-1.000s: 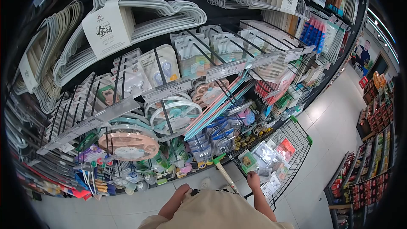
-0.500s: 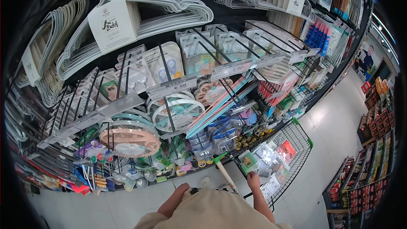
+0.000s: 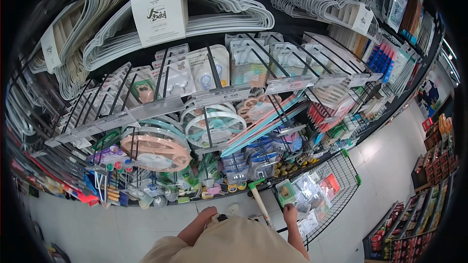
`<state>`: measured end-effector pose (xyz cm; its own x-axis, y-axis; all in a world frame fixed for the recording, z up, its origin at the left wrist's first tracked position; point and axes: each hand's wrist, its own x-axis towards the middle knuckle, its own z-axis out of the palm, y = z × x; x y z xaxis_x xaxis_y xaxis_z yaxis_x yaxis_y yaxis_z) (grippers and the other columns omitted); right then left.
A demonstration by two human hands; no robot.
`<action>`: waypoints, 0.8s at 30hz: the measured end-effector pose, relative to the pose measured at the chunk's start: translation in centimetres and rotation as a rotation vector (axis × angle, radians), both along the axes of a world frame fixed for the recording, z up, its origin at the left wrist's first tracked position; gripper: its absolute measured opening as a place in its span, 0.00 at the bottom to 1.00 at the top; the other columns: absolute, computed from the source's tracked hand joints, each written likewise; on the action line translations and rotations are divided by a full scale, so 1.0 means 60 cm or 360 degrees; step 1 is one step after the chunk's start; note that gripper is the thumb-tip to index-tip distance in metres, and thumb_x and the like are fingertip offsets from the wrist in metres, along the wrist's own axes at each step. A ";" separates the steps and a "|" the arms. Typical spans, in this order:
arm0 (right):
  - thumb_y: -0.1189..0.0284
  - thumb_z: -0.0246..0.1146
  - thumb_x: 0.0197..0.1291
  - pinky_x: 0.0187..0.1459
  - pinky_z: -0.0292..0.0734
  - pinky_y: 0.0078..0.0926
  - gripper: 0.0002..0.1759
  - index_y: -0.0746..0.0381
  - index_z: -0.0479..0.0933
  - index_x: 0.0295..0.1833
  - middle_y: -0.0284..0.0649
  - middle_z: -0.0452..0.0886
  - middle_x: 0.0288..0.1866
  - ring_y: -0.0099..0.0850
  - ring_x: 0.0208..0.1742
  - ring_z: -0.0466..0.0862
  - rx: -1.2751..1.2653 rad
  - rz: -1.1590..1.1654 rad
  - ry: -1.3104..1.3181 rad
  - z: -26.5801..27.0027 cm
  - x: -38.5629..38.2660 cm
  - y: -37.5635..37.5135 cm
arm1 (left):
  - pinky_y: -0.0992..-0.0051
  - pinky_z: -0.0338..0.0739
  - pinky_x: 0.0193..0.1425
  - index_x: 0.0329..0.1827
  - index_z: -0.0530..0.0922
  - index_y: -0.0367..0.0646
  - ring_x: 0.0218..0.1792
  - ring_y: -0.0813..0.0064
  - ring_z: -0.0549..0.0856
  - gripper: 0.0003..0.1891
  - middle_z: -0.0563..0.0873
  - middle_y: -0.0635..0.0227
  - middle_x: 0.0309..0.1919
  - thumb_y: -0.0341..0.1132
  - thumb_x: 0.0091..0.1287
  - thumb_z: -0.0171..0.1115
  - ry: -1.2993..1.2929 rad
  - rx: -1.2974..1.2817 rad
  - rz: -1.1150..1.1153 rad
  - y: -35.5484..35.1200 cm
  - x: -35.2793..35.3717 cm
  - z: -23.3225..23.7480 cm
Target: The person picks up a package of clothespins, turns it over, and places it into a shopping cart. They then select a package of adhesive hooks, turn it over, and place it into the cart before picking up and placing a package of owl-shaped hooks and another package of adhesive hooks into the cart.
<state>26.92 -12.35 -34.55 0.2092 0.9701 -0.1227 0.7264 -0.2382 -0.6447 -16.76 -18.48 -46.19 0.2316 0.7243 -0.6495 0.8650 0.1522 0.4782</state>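
Note:
My right hand (image 3: pixel 290 212) is closed at the near side of the shopping cart (image 3: pixel 336 203), next to a green-edged package (image 3: pixel 286 192). What its curled fingers grip, if anything, is hidden from above. Low by my waist is my left hand (image 3: pixel 208 213), against my beige shirt (image 3: pixel 229 238); its fingers are mostly hidden. Inside the cart lie several clear-wrapped packages (image 3: pixel 307 188) and a red-orange package (image 3: pixel 330 184). The cart's pale handle bar (image 3: pixel 260 203) with a green end runs between my two hands, and neither hand touches it visibly.
A store rack in front carries white hangers (image 3: pixel 224 23), hooks with carded goods, a price rail (image 3: pixel 229 96), peach round racks (image 3: pixel 156 153) and pink and blue sticks (image 3: pixel 263 125). Snack shelves (image 3: pixel 409 224) stand at right across a tiled aisle (image 3: pixel 375 165).
The view has turned slightly, so the upper rack goods appear further right. Both hands stay in nearly the same places by my waist and the cart.

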 end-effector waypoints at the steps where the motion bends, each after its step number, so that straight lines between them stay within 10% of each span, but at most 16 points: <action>1: 0.71 0.59 0.58 0.44 0.80 0.41 0.11 0.66 0.83 0.40 0.53 0.85 0.35 0.51 0.40 0.86 0.0016 0.0002 0.0005 -0.001 0.001 0.000 | 0.58 0.80 0.43 0.36 0.86 0.41 0.41 0.51 0.87 0.15 0.87 0.50 0.37 0.44 0.55 0.64 0.0007 0.0002 -0.0029 0.001 -0.003 -0.003; 18: 0.73 0.60 0.58 0.44 0.80 0.41 0.10 0.66 0.83 0.40 0.54 0.85 0.35 0.50 0.40 0.86 -0.0016 0.0004 0.0021 0.002 0.000 -0.001 | 0.58 0.80 0.36 0.28 0.85 0.37 0.33 0.49 0.87 0.10 0.85 0.47 0.30 0.36 0.52 0.63 0.0077 0.0217 -0.0486 -0.006 -0.013 0.066; 24: 0.73 0.60 0.58 0.42 0.80 0.41 0.10 0.67 0.82 0.40 0.54 0.85 0.35 0.51 0.39 0.86 0.0041 0.0004 0.0020 -0.011 0.004 -0.003 | 0.57 0.80 0.39 0.33 0.86 0.39 0.36 0.50 0.87 0.13 0.87 0.48 0.34 0.40 0.55 0.62 0.0101 -0.0069 0.0046 -0.011 0.002 0.074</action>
